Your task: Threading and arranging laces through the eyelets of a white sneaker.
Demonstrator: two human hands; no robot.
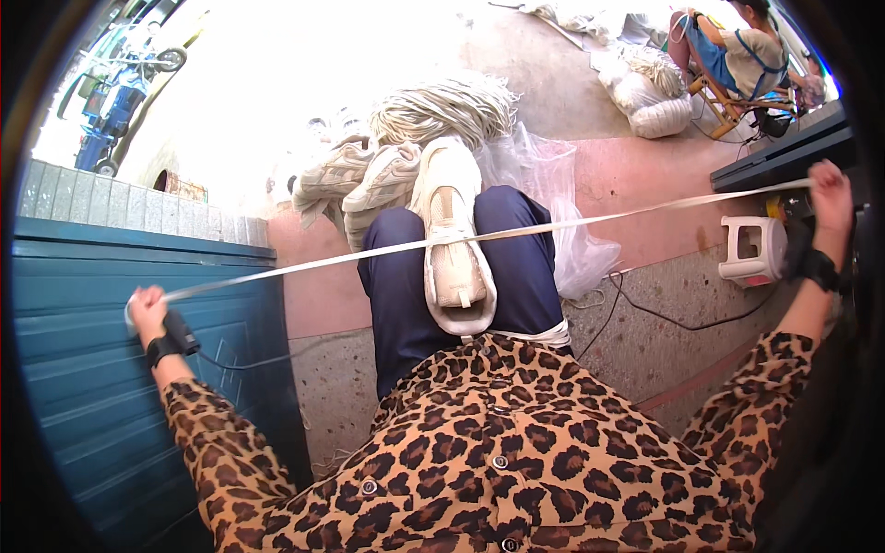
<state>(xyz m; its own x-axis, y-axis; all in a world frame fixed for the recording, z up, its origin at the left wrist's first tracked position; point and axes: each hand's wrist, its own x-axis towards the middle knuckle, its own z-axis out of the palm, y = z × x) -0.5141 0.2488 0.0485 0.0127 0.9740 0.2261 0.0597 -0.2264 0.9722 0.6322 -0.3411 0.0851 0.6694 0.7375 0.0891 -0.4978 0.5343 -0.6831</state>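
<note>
A long cream shoelace stretches taut from one side of me to the other. My left hand is closed round one end, out to the left by the blue door panel. Its other end is gripped by my right hand, raised far to the right. Between my knees rests a beige and white sneaker, its heel toward me, and the lace passes above it. More pale lace lies across my right thigh near the waist.
Ahead lie more beige shoes, a heap of pale laces and clear plastic. A white stool and a black cable are at right. A blue door borders my left. Another person sits far right.
</note>
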